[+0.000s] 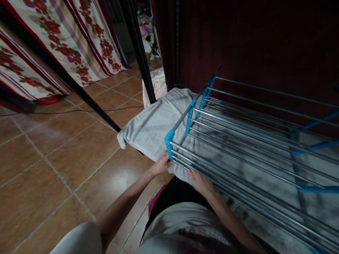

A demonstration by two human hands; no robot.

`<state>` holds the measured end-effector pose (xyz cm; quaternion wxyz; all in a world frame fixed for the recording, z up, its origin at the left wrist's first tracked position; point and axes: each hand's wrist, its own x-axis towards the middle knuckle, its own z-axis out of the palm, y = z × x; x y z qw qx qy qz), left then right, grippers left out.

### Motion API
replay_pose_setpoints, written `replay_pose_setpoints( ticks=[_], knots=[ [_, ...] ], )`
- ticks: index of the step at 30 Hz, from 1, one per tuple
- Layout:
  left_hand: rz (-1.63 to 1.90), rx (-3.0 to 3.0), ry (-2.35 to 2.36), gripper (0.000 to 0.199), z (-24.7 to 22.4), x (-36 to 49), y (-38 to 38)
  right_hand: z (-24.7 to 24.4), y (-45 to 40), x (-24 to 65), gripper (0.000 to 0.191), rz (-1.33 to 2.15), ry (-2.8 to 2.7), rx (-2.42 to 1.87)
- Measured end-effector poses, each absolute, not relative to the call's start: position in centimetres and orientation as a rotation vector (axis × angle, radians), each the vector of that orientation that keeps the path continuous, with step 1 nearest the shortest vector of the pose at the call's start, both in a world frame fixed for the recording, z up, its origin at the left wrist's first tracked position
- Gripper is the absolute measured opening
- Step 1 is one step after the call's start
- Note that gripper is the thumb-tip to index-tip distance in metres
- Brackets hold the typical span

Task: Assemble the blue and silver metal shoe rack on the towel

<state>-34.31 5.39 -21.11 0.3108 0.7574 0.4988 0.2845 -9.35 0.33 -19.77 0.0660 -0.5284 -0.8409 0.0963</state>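
Observation:
A folding clothes drying rack [235, 160] with metal rods and blue plastic corners lies flat in front of me, reaching off to the right. My left hand [161, 164] is closed at its near blue corner, thumb and fingers on the lowest rod's end. Farther right, my right hand [200, 182] has its fingers curled at the rack's near side rod; its fingertips are partly hidden. Beneath the rack a light grey towel [156, 121] is spread, its left end draped over a corner of a black metal frame [90, 100].
Flowered curtains [69, 38] hang at the upper left, above a tiled floor [60, 151] crossed by a thin black cable [69, 112]. A dark red panel [254, 38] stands behind the rack. Striped cloth [158, 83] and piled items [149, 35] show beyond a black post [141, 53].

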Motion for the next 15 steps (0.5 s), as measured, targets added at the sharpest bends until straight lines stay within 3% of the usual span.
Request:
replay_pose_setpoints(
  ticks=[15],
  knots=[
    [0.732,2.04,1.275,0.008,-20.75,-34.35,5.86,-19.64,0.85,-9.43,0.033,0.373,-2.534,-1.607]
  ],
)
